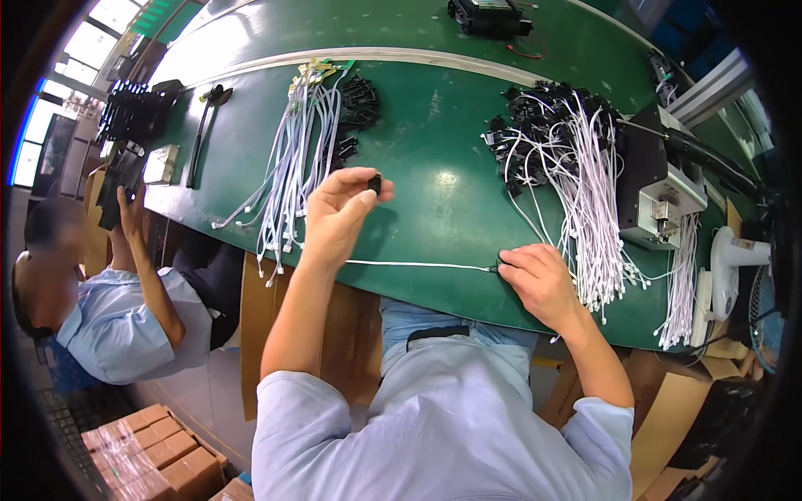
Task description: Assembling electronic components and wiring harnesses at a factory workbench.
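My left hand (332,219) is raised over the near edge of the green table (426,217), pinching a small black plastic part (375,184) between thumb and fingers. Lower and to the right, my right hand (539,282) has its fingertips closed on a small dark piece (494,267) at the end of a thin white cable (418,265). That cable stretches almost level toward my left wrist; its other end is hidden. Beside my right hand lies a big bundle of white cables (589,225) with black plastic housings (535,117) at its far end.
Left of centre are pale cables (292,159) and black parts (359,104). A grey-and-black bench machine (664,196) and a white fan (735,250) stand right. A co-worker (138,313) at left handles a black part. Cardboard boxes (154,451) sit lower left.
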`<state>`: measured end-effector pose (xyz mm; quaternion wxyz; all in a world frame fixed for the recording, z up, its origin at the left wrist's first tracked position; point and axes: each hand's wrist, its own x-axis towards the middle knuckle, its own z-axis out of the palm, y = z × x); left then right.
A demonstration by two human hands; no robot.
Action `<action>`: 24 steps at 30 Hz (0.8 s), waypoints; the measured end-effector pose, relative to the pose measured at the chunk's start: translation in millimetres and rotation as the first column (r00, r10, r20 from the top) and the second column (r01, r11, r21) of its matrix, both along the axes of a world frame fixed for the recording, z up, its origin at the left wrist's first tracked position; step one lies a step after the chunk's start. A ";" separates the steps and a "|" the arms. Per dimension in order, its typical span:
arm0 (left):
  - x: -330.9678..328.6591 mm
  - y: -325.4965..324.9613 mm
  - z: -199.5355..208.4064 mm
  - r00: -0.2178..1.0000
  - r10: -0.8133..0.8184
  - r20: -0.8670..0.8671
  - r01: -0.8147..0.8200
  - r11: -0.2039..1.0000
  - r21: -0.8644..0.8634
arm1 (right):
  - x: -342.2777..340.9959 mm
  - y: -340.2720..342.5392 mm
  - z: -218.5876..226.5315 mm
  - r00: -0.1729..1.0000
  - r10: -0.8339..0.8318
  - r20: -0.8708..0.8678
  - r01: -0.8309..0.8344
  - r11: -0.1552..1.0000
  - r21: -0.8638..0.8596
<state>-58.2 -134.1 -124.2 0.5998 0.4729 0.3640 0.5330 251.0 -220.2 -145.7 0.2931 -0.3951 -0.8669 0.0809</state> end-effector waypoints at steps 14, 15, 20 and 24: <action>45.7 4.4 -16.9 0.838 0.231 0.493 0.095 0.829 -0.551 | -0.3 -3.1 -2.0 0.999 -0.011 -0.038 0.011 1.000 -0.003; 49.5 5.0 -11.8 0.852 0.216 0.477 0.085 0.842 -0.533 | -0.6 -2.3 -1.6 0.999 -0.012 -0.038 0.012 1.000 0.000; 57.9 -3.3 0.5 0.910 0.099 0.402 0.095 0.895 -0.436 | 0.7 -1.7 -3.1 0.999 -0.011 -0.038 0.011 1.000 0.011; 57.9 -8.0 1.6 0.935 -0.003 0.355 0.141 0.920 -0.365 | 0.3 -1.9 -2.4 0.999 -0.015 -0.040 0.015 1.000 0.003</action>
